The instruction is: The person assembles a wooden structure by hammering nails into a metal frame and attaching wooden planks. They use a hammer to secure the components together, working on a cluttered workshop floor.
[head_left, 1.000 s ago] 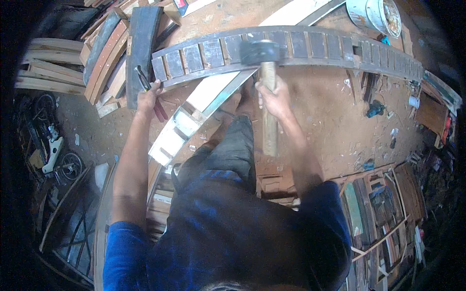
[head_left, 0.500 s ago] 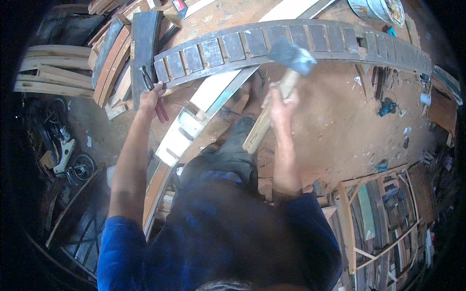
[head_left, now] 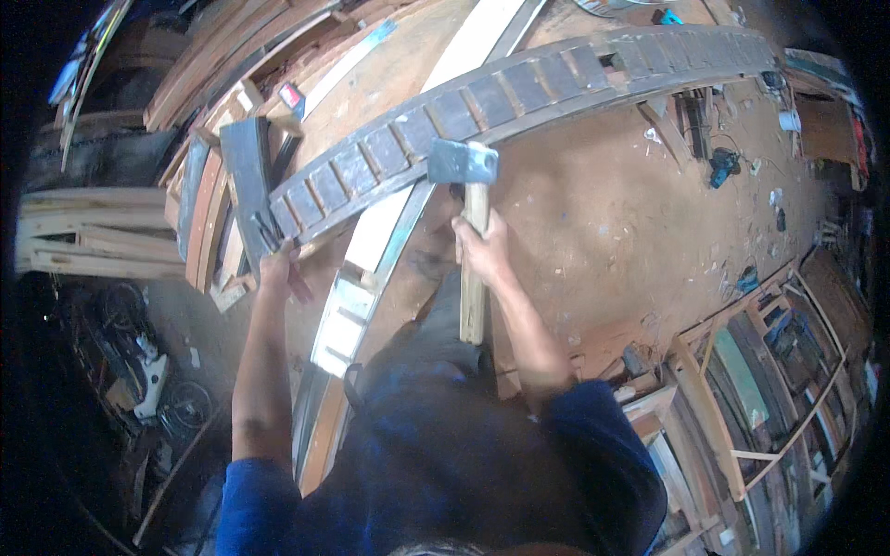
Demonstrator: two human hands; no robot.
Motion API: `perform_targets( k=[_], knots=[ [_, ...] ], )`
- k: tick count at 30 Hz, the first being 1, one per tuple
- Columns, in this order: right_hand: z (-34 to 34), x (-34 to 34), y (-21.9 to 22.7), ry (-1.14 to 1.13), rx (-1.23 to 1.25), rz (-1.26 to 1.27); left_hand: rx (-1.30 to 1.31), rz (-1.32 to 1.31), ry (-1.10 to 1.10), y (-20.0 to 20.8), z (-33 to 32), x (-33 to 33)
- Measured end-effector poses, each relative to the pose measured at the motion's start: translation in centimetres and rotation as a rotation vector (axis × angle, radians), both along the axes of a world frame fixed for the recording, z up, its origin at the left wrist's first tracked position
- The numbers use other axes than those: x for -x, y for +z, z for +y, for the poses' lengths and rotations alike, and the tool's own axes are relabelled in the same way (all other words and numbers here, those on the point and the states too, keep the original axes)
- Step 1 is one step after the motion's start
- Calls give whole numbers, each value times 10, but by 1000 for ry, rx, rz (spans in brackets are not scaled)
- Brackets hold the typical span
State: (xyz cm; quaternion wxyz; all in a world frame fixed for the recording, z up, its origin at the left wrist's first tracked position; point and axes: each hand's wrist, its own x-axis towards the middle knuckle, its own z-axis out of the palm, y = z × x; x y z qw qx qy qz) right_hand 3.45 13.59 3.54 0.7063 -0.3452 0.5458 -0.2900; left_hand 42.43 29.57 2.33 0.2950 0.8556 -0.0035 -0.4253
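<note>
Hammer [head_left: 476,199], grey block head on a pale wooden handle: upheld at centre, head over the near edge of the curved frame in view, contact not determinable. Right hand [head_left: 485,246]: fingers wrapped closed round the handle below the head. Left hand [head_left: 276,265]: blurred, closed on red-handled pliers [head_left: 298,284], at the left end of the frame; whether it also touches the wood cannot be told.

Curved frame [head_left: 414,132]: dark, slatted like a ladder, arching from near left to far right.

Obstructions: long white board [head_left: 373,230], crossing beneath the frame, its slatted near end beside the person's legs; dark plank [head_left: 245,171], standing close against the frame's left end.

Surroundings, left: stack of pale boards [head_left: 102,211]; nearer, small white-bodied cycle [head_left: 153,385], partly in shadow. Far left: timber pile [head_left: 222,69]. Right: teal object [head_left: 723,169] on the littered floor [head_left: 593,241]. Near right: wooden rack [head_left: 734,474] of planks, including one green board [head_left: 740,378].
</note>
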Motion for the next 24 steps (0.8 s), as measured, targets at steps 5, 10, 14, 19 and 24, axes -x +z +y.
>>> perform_targets(
  k=[5, 10, 14, 19, 24],
  knots=[
    [-19, 49, 32, -196, 43, -2, 26, 46, 100, -30, 17, -24],
    [-66, 100, 52, -239, 94, 140, 15, 12, 4, 6, -9, 10],
    [-81, 123, 58, -303, 127, 125, 207, -198, 24, 13, -7, 21],
    [-108, 143, 54, -358, 28, 138, 86, -130, 38, 68, -79, 60],
    [-144, 160, 67, -323, -27, 136, 97, -96, -47, 76, -129, 79]
  ],
)
